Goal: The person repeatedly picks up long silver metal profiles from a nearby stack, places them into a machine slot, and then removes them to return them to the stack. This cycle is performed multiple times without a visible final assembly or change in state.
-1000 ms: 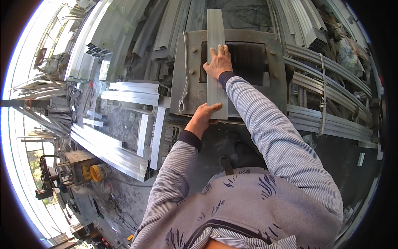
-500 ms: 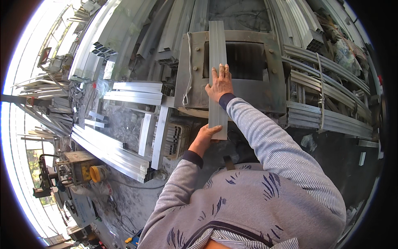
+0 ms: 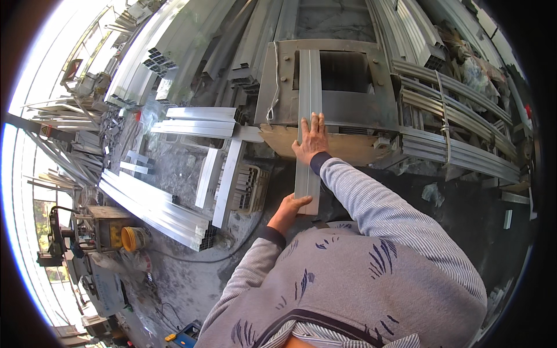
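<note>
A long grey aluminium profile (image 3: 308, 87) lies lengthwise across a grey metal machine table (image 3: 348, 110), its near end sticking out toward me. My right hand (image 3: 312, 139) lies flat on top of the profile at the table's front edge, fingers spread. Lower down, my left hand (image 3: 287, 210) grips the near end of the same profile from its left side. Both arms wear striped grey sleeves.
Bundles of aluminium profiles (image 3: 452, 145) are stacked right of the table and more lie at the back left (image 3: 174, 52). Short cut pieces (image 3: 226, 174) and a long stack (image 3: 151, 209) rest on the dusty floor at left. A yellow bucket (image 3: 134, 238) stands beside a small machine.
Both hands and the profile's near end have come closer to my body; the profile has slid back toward me across the machine table.
</note>
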Action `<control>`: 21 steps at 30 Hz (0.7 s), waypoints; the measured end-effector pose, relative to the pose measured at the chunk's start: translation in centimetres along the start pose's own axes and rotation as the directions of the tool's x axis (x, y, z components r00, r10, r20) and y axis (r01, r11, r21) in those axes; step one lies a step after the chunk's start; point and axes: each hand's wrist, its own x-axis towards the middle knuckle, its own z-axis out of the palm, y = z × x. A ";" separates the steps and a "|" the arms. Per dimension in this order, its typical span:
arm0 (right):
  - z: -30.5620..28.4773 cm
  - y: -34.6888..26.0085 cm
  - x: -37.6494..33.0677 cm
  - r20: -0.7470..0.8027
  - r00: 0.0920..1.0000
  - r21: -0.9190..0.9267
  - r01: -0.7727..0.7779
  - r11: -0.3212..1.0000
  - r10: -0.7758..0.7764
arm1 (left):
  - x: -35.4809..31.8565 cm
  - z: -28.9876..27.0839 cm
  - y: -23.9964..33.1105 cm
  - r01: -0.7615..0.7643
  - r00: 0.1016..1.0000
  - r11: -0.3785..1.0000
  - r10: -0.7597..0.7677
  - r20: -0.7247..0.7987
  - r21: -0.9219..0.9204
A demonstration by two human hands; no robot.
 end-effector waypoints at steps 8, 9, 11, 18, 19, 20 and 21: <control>1.1 -1.3 -5.8 -0.023 1.000 0.004 0.012 1.000 -0.012 | -3.7 -0.8 -4.4 0.002 0.999 1.000 0.000 0.048 -0.031; 1.2 -1.4 -6.4 -0.021 1.000 0.011 0.021 1.000 -0.020 | -4.2 -0.7 -4.9 -0.003 1.000 1.000 0.003 0.021 -0.029; 1.2 -1.5 -6.5 -0.032 0.999 0.029 0.039 0.999 -0.038 | -4.2 -0.6 -5.1 0.008 1.000 0.999 -0.009 -0.013 -0.051; 0.6 -0.4 2.0 -0.064 0.997 0.072 0.040 0.997 -0.036 | 0.6 -0.2 1.8 -0.010 0.998 0.992 0.003 -0.057 -0.123; 0.6 -0.1 4.0 -0.081 0.996 0.043 0.035 0.998 -0.031 | 1.7 -0.1 3.6 0.002 0.999 0.995 -0.008 -0.053 -0.097; 0.6 0.2 6.0 -0.095 0.995 0.043 0.035 0.998 -0.030 | 2.8 -0.1 5.3 -0.005 0.998 0.999 0.003 -0.070 -0.035; 0.6 0.7 7.9 -0.108 0.994 0.042 0.034 0.999 -0.029 | 3.8 0.0 6.8 -0.034 0.998 0.999 0.033 -0.062 -0.021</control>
